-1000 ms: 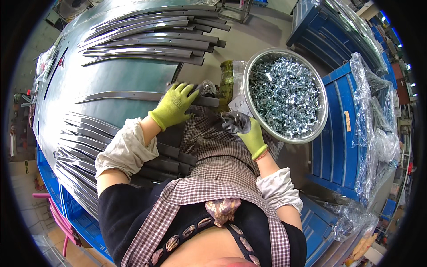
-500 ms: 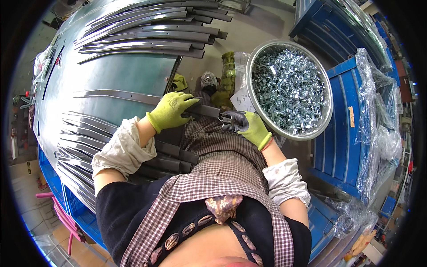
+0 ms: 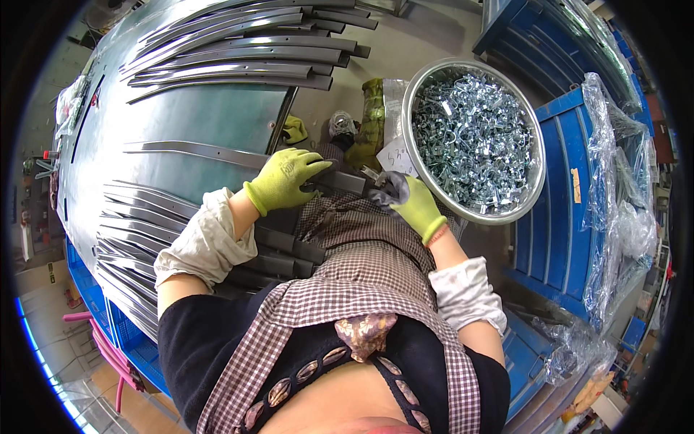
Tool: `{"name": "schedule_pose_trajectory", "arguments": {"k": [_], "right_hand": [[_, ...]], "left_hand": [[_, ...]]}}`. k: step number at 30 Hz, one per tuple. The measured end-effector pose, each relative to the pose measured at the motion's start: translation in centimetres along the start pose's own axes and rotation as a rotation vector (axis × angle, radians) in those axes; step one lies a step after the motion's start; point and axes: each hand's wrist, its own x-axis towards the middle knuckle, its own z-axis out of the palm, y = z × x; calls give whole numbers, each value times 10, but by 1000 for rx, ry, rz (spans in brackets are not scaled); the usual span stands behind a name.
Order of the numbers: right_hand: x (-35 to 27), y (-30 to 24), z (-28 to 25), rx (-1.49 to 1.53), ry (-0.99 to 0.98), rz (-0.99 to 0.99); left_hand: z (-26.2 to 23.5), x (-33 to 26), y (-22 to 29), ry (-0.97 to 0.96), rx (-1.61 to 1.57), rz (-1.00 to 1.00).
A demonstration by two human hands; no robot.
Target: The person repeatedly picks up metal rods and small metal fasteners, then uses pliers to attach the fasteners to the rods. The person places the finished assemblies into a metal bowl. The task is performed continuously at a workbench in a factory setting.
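Observation:
A long dark metal strip [image 3: 210, 150] reaches from the tabletop out over its edge. My left hand [image 3: 289, 179], in a yellow-green glove, is closed around the strip close to its near end. My right hand [image 3: 410, 204] wears a yellow-green glove with dark fingertips. Its fingers pinch a small shiny metal clip [image 3: 371, 173] just beside the strip's end; whether clip and strip touch I cannot tell. A round steel bowl [image 3: 539, 155] full of similar metal clips [image 3: 470, 137] stands right of my right hand.
Dark strips [image 3: 238, 54] lie fanned at the table's far side, and more strips [image 3: 144, 224] lie nearer me. The metal table [image 3: 195, 116] ends left of my lap. Blue crates [image 3: 557, 195] with clear plastic wrap [image 3: 614, 210] stand at the right. A yellow-green cloth [image 3: 294, 130] lies beyond my left hand.
My right hand has drawn slightly right, and the clip has tilted and now sits at the strip's far corner. The left hand and strip have shifted slightly right.

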Motion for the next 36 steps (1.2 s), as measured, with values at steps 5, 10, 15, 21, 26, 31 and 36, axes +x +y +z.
{"name": "schedule_pose_trajectory", "arguments": {"k": [5, 10, 15, 21, 26, 31, 36], "right_hand": [[-33, -4, -18, 101, 2, -70], [-29, -16, -16, -27, 85, -210], [-28, -6, -16, 24, 108, -208], [-21, -11, -15, -140, 76, -353], [-11, -28, -3, -529, 108, -564], [-28, -10, -34, -331, 75, -379], [-29, -5, -71, -438, 331, -170]], "left_hand": [[-1, 3, -2, -46, 27, -52], [-1, 1, -1, -58, 40, -59], [-1, 0, -1, -55, 72, -41], [-2, -2, -1, -95, 52, -48], [-12, 3, 4, -161, -10, -77], [-12, 5, 2, -139, -44, -99], [-17, -2, 4, -140, -45, -120]]}}
